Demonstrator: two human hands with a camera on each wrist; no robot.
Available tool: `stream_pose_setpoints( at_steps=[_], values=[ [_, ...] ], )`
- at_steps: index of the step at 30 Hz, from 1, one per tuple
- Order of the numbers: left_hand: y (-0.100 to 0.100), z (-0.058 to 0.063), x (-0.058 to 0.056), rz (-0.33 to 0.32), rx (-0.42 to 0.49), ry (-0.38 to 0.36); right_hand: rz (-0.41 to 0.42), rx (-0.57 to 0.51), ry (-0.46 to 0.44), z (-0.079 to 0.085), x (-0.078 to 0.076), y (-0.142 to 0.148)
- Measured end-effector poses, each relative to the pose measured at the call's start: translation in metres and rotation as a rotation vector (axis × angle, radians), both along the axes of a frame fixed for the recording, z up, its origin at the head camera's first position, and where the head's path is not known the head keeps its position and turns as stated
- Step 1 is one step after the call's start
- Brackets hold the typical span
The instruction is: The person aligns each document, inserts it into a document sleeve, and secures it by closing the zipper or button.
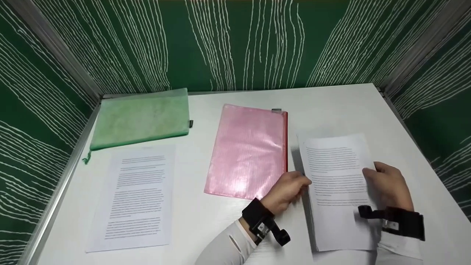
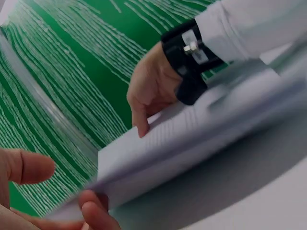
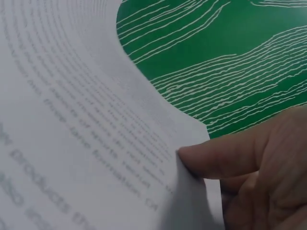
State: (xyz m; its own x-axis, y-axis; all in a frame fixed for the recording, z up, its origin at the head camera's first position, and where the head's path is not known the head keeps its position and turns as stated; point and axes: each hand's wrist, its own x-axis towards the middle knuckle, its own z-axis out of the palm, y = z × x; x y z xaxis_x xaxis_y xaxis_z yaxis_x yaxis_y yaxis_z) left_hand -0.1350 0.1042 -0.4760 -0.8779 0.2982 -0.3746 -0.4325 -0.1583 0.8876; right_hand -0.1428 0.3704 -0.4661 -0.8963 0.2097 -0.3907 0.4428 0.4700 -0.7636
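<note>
A stack of printed paper sheets (image 1: 336,176) is held slightly raised, its sides between two hands. My right hand (image 1: 392,186) grips the right edge; in the right wrist view the thumb (image 3: 218,155) lies on the printed face, with the other fingers partly hidden behind. At the left edge is my left hand (image 1: 289,189). Its fingertips (image 2: 93,206) touch the sheets in the left wrist view, while its thumb (image 2: 36,167) stands apart from them. That view blurs the lower edges of the paper.
A pink zip pouch (image 1: 248,151) lies just left of the stack. Farther left, a printed sheet (image 1: 138,198) rests flat on the white table (image 1: 191,228). Behind it lies a green zip pouch (image 1: 143,117). Green panels with white lines (image 1: 250,48) border the table.
</note>
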Motion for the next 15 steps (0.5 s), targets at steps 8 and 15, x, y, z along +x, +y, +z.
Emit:
stream_pose_setpoints(
  at_steps=[8, 15],
  values=[
    [-0.007, 0.013, 0.003, -0.036, -0.023, 0.187, -0.047, -0.142, 0.113, 0.016, 0.000, -0.017],
    [-0.030, 0.032, 0.001, -0.086, -0.009, 0.372, -0.126, -0.500, 0.412, 0.033, 0.004, -0.044]
  ],
)
